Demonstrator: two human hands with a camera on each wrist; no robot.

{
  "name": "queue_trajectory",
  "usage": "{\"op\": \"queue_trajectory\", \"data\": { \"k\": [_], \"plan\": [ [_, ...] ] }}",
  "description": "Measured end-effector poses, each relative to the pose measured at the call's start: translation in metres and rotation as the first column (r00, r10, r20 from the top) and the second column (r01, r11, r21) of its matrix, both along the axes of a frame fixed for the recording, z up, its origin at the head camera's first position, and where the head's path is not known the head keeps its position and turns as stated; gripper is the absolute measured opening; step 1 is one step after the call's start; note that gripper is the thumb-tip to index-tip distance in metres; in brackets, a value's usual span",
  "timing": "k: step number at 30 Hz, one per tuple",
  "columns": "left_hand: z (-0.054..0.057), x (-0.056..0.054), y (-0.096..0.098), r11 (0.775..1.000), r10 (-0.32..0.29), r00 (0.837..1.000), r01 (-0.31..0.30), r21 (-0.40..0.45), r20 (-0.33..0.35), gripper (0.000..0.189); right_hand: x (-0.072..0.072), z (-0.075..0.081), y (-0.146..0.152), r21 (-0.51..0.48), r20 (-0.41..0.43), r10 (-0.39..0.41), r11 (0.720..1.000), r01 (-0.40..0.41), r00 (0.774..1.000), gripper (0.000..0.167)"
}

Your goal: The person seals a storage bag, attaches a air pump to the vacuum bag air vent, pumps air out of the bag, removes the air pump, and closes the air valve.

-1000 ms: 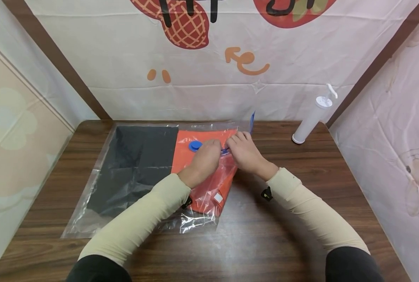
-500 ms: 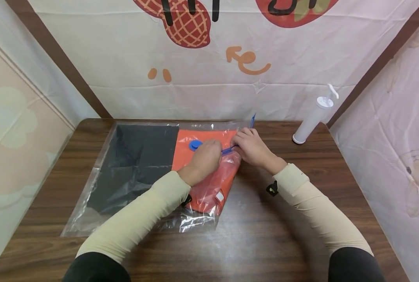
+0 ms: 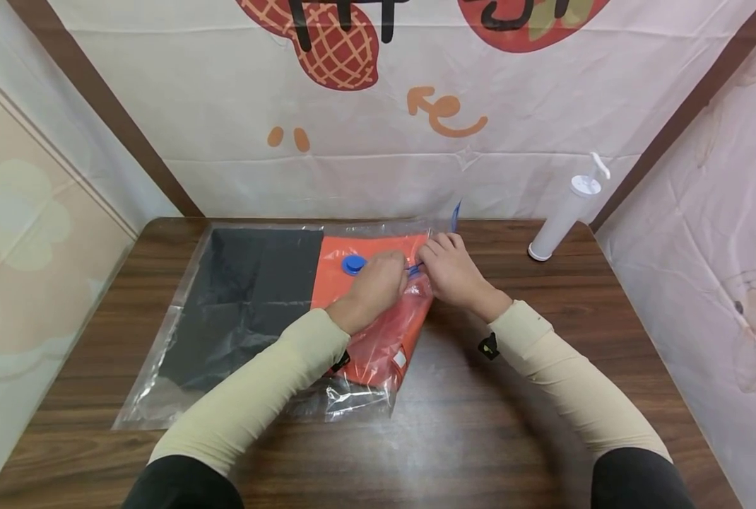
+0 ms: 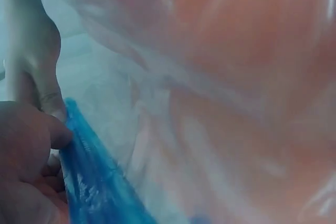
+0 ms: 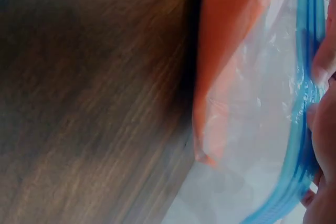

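A clear plastic vacuum storage bag (image 3: 225, 322) lies on the table, with dark and orange folded fabric (image 3: 410, 244) inside. On its upper face sits a round blue valve (image 3: 353, 264). My left hand (image 3: 378, 286) pinches the blue zip seal (image 3: 414, 270) near the bag's right end. Just to its right, my right hand (image 3: 451, 272) pinches the same seal, leaving a short stretch between them. In the left wrist view the zip strip (image 4: 97, 171) runs down from the fingers. The right wrist view has it bending past my right hand (image 5: 325, 145); fingertips are partly hidden.
A white hand pump (image 3: 559, 219) stands at the table's back right corner. The wooden table (image 3: 518, 396) ends at a printed cloth backdrop (image 3: 365, 177), with cloth walls at both sides. The seal's far end (image 3: 456, 215) sticks up behind my right hand.
My right hand has shifted slightly right along the zip seal. More recently my left hand has moved a little right towards it. The pump and the bag's left part stay put.
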State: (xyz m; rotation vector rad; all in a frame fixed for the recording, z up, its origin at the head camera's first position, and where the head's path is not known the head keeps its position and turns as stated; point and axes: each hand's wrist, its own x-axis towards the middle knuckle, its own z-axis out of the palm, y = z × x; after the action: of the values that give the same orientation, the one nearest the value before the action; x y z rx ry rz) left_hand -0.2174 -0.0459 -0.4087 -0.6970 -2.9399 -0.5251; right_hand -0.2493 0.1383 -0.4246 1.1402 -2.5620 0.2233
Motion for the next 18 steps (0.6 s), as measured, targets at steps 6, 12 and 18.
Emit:
{"op": "queue_trajectory", "data": {
  "k": [6, 12, 18],
  "plan": [
    [-0.0046, -0.0004, 0.0017, 1.0, 0.012, 1.0, -0.012, 0.006, 0.007, 0.006, 0.0021, -0.0038, -0.0001, -0.011, -0.052, -0.006, 1.0, 0.006, 0.999, 0.007],
    [-0.0066, -0.0024, 0.002, 0.998, 0.009, 1.0, -0.011, 0.067, 0.029, 0.006, 0.0011, -0.0041, 0.0019, -0.051, -0.006, 0.011, 0.999, -0.011, 1.0, 0.005],
    [-0.0102, -0.0039, 0.0033, 0.999, 0.003, 0.999, -0.004, 0.053, 0.036, 0.006, -0.0049, 0.0023, 0.006, -0.046, 0.103, 0.057, 0.998, -0.052, 0.993, 0.007]
  ]
}}
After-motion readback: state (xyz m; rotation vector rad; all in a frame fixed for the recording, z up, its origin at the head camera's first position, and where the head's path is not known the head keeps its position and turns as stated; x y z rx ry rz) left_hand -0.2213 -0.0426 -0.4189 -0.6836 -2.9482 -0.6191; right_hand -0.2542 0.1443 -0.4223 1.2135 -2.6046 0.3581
